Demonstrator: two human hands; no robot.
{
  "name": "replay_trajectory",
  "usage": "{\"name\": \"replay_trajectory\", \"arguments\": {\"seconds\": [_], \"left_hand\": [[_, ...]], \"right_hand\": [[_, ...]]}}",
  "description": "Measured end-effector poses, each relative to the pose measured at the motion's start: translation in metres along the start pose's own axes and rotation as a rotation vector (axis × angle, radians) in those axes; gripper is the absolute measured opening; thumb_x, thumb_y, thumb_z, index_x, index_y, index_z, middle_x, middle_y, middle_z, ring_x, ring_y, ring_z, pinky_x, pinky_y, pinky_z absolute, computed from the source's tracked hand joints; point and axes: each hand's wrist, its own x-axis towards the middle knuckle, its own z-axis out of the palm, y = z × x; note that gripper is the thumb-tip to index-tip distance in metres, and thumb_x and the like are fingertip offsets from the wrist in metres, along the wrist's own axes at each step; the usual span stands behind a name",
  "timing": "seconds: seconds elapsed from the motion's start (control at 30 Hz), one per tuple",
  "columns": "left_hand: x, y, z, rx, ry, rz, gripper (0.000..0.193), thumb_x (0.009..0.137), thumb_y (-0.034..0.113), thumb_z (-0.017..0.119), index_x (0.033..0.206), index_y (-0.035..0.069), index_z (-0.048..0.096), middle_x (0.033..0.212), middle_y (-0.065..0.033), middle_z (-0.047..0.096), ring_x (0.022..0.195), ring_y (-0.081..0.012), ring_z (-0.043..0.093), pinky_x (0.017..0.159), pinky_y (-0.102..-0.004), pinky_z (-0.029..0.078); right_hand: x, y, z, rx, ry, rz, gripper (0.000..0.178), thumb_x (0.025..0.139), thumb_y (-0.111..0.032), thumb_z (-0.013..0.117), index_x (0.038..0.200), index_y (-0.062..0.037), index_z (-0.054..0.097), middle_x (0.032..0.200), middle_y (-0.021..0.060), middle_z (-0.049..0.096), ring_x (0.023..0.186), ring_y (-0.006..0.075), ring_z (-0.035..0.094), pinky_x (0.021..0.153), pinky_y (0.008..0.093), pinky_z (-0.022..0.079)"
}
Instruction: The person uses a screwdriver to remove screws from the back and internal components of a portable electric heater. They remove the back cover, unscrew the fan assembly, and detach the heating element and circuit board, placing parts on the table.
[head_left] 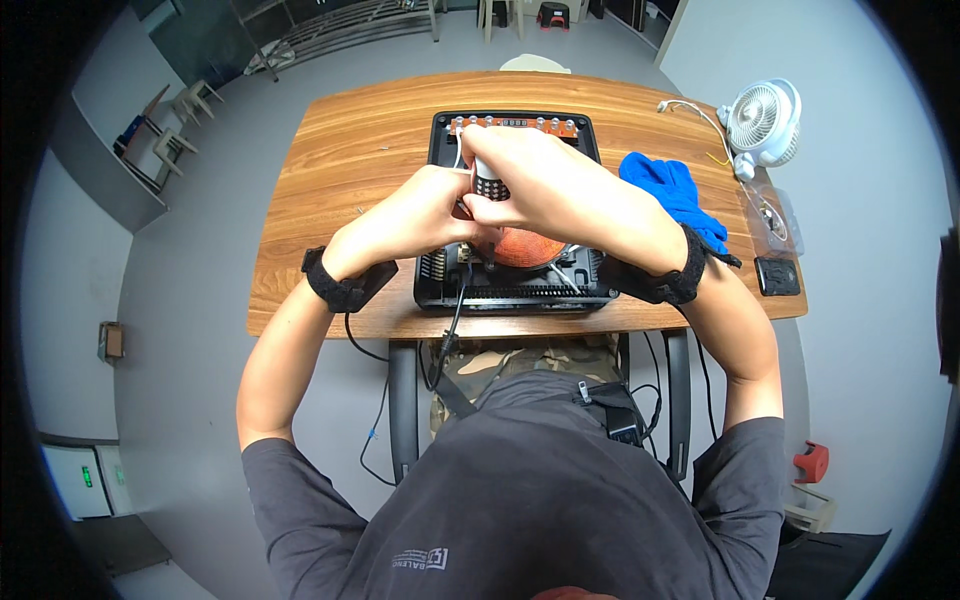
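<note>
An opened black appliance housing, which looks like an induction cooker, lies on the wooden table in front of me. Inside it are a round copper-coloured coil and an orange-brown circuit strip along the far edge. My left hand and my right hand meet over the housing, fingers bent and closed. Between them shows a small dark part with rows of pale dots. A white wire runs beside the right fingertips. What exactly each hand pinches is hidden by the fingers.
Right of the housing lies a blue cloth. A white fan, a clear plastic tray and a flat black device line the table's right side. A black cable hangs over the near edge.
</note>
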Motion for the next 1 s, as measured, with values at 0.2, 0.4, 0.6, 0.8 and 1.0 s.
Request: {"name": "replay_trajectory", "arguments": {"seconds": [0.2, 0.4, 0.6, 0.8, 1.0], "left_hand": [[-0.001, -0.005, 0.003, -0.022, 0.024, -0.015, 0.028, 0.085, 0.016, 0.080, 0.100, -0.005, 0.070, 0.085, -0.0147, 0.075, 0.079, -0.0201, 0.073, 0.073, -0.0343, 0.056], [0.000, 0.011, -0.001, 0.078, -0.026, -0.164, 0.029, 0.080, 0.017, 0.085, 0.098, -0.002, 0.073, 0.080, -0.0101, 0.073, 0.073, -0.0160, 0.068, 0.069, -0.0331, 0.054], [-0.003, 0.005, 0.012, -0.048, 0.133, 0.026, 0.027, 0.076, 0.014, 0.087, 0.094, 0.000, 0.071, 0.085, -0.0098, 0.071, 0.079, -0.0193, 0.068, 0.073, -0.0341, 0.055], [-0.008, 0.008, 0.011, -0.095, 0.073, -0.025, 0.027, 0.075, 0.013, 0.087, 0.093, -0.001, 0.072, 0.085, -0.0087, 0.072, 0.080, -0.0159, 0.067, 0.075, -0.0312, 0.054], [-0.008, 0.013, 0.009, -0.199, 0.095, -0.215, 0.026, 0.083, 0.014, 0.080, 0.097, -0.004, 0.070, 0.085, -0.0097, 0.073, 0.079, -0.0122, 0.065, 0.073, -0.0306, 0.054]], "right_hand": [[-0.001, 0.000, 0.003, -0.020, 0.008, -0.017, 0.036, 0.087, -0.024, 0.070, 0.103, 0.0034, 0.053, 0.093, 0.0236, 0.063, 0.088, 0.0401, 0.067, 0.077, 0.0463, 0.054], [-0.005, -0.002, 0.001, -0.019, 0.000, -0.035, 0.039, 0.093, -0.034, 0.068, 0.103, 0.0017, 0.054, 0.091, 0.0219, 0.065, 0.086, 0.0386, 0.068, 0.074, 0.0463, 0.055], [0.009, -0.024, -0.022, -0.489, -0.071, 0.212, 0.065, 0.094, -0.061, 0.055, 0.073, -0.0016, 0.071, 0.069, 0.0160, 0.069, 0.064, 0.0329, 0.070, 0.058, 0.0411, 0.054], [0.005, -0.027, -0.005, -0.351, 0.026, 0.127, 0.043, 0.092, -0.037, 0.057, 0.078, 0.0007, 0.071, 0.066, 0.0206, 0.068, 0.063, 0.0331, 0.070, 0.060, 0.0423, 0.055], [0.001, -0.019, -0.011, -0.184, 0.006, 0.093, 0.036, 0.092, -0.033, 0.056, 0.098, 0.0007, 0.064, 0.078, 0.0229, 0.071, 0.074, 0.0380, 0.071, 0.070, 0.0466, 0.056]]}}
